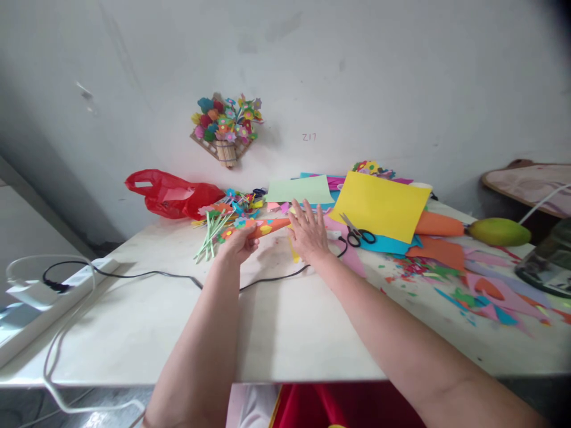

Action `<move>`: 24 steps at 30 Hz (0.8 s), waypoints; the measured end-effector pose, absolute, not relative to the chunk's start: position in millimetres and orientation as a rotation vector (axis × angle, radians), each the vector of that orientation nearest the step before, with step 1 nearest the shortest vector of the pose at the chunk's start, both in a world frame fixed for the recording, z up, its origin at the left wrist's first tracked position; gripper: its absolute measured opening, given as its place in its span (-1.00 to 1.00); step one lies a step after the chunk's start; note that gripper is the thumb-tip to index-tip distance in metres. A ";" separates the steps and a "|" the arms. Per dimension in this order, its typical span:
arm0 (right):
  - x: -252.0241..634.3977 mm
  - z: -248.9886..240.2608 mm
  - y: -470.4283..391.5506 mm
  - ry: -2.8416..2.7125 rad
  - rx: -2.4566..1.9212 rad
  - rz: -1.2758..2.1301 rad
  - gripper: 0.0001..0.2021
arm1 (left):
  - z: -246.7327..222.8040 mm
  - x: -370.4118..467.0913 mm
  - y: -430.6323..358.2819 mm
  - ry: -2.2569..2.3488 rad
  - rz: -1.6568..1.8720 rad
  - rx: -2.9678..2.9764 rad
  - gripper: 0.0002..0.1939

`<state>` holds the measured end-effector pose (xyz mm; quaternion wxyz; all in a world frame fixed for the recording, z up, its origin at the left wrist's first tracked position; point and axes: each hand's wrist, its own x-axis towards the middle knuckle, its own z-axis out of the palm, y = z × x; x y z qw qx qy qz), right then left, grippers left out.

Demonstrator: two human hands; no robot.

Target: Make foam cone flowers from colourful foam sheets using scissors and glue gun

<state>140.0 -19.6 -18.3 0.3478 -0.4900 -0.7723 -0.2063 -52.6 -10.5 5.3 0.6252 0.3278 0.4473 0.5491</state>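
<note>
An orange paper cone (275, 224) decorated with small coloured flowers lies low over the table, its narrow end pointing right. My left hand (238, 242) is closed around its wider part. My right hand (308, 233) is open with its fingers stretched out, over the cone's narrow end; whether the palm touches it I cannot tell. Beside my left hand, several pale green paper stems (209, 235) fan out from the cone's left end. Black-handled scissors (354, 233) lie to the right of my right hand, against a yellow sheet (379, 202).
A red plastic bag (172, 196) and a pale green sheet (301, 189) lie at the back. Paper scraps (491, 291) and a glass jar (548, 261) are on the right. A black cable (156, 273) crosses the table from the power strip (80, 278). Paper flowers (229, 122) hang on the wall.
</note>
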 end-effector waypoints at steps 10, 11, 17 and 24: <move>142.3 -12.4 -19.9 -2.151 -1.295 -0.346 -0.50 | 1.9 -58.7 -11.3 1.015 1.343 1.267 -0.69; 142.0 -12.1 -21.0 -2.182 -1.316 -0.332 -0.49 | 3.3 -58.6 -12.4 1.009 1.352 1.301 -0.68; 135.7 -10.1 -25.9 -2.270 -1.492 -0.175 -0.62 | 12.2 -54.5 -17.7 1.031 1.509 1.427 -0.68; 128.8 -8.2 -19.9 -2.028 -1.454 0.372 -0.73 | 16.1 -54.6 -9.3 0.911 1.973 1.059 -0.62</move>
